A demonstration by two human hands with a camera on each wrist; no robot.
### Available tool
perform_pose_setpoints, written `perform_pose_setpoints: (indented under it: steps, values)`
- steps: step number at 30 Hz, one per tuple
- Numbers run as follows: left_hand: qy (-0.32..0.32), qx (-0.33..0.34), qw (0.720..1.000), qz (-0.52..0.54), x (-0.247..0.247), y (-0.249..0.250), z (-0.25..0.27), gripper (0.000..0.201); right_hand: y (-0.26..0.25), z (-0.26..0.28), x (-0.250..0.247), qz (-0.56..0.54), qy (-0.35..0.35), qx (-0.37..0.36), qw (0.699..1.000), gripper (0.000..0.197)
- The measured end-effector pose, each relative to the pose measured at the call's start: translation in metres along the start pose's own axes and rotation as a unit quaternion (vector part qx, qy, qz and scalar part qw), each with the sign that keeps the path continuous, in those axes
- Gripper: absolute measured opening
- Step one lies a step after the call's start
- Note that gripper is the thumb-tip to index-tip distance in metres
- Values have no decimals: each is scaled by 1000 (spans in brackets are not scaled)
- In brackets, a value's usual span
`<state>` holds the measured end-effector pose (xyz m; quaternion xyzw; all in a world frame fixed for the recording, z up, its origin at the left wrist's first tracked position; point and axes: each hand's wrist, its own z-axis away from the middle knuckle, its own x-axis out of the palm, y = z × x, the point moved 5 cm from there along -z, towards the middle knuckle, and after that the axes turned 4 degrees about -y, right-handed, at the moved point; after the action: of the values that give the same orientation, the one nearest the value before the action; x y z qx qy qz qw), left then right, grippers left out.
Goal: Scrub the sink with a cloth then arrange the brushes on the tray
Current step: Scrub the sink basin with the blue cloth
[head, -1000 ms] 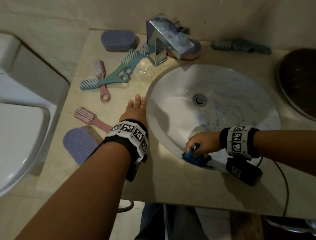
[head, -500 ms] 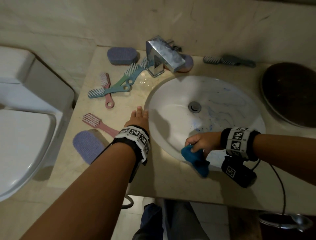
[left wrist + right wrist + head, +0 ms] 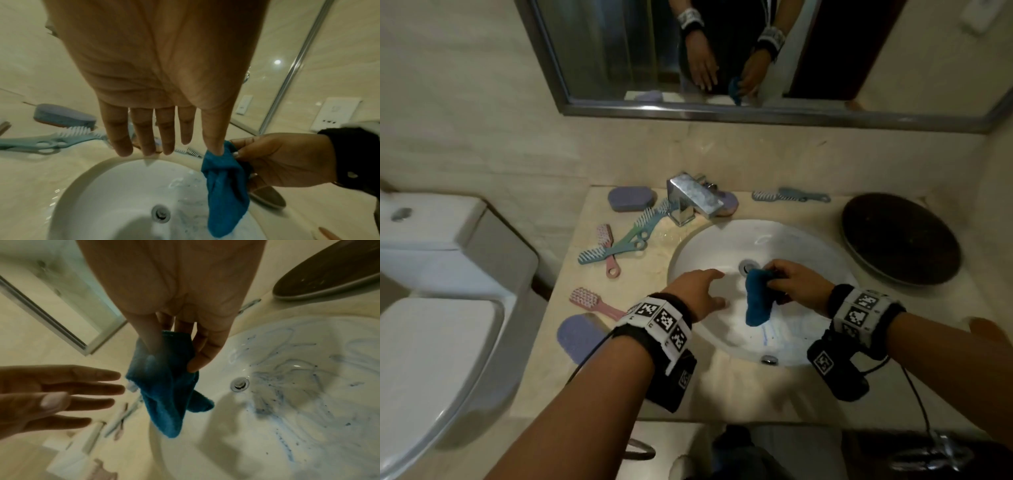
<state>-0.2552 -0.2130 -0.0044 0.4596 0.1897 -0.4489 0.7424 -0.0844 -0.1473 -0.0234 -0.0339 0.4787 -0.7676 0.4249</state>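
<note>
My right hand [image 3: 789,279] pinches the top of a blue cloth [image 3: 756,298], which hangs above the white sink [image 3: 808,246], streaked with blue marks. The cloth [image 3: 164,386] dangles from my thumb and fingers in the right wrist view. My left hand [image 3: 698,291] hovers open over the sink's left side, fingers straight, just left of the cloth [image 3: 224,186]. Several brushes lie on the counter: teal and green ones [image 3: 619,245], pink ones [image 3: 594,301], another pair [image 3: 791,196] behind the sink. A dark round tray [image 3: 900,240] sits at the right, nothing on it.
A chrome tap [image 3: 693,198] stands behind the sink. Purple scrub pads [image 3: 631,198] [image 3: 578,337] lie on the counter's left part. A white toilet [image 3: 431,308] is at the left, and a mirror [image 3: 722,61] hangs on the wall above.
My right hand lifted the cloth from the sink's near rim and holds it hanging over the drain. My left hand left the counter and came over the sink. The view tilted up.
</note>
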Motion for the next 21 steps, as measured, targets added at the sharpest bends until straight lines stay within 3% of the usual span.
perform_pose_setpoints:
  steps: [5, 9, 15, 17, 21]
  values:
    - [11, 64, 995, 72, -12, 40, 16, 50, -24, 40, -3, -57, 81, -37, 994, 8]
    - [39, 92, 987, 126, -13, 66, 20, 57, -32, 67, -7, -139, 147, -52, 978, 17]
    - [88, 127, 974, 165, -21, 81, 24, 38, -32, 103, -27, -151, 120, -70, 979, 24]
    - [109, 133, 975, 142, -24, 85, 25, 20, -30, 112, -36, -140, 122, -72, 980, 18]
    - [132, 148, 973, 114, -28, 97, 24, 18, -23, 115, -51, -124, 149, -55, 979, 5]
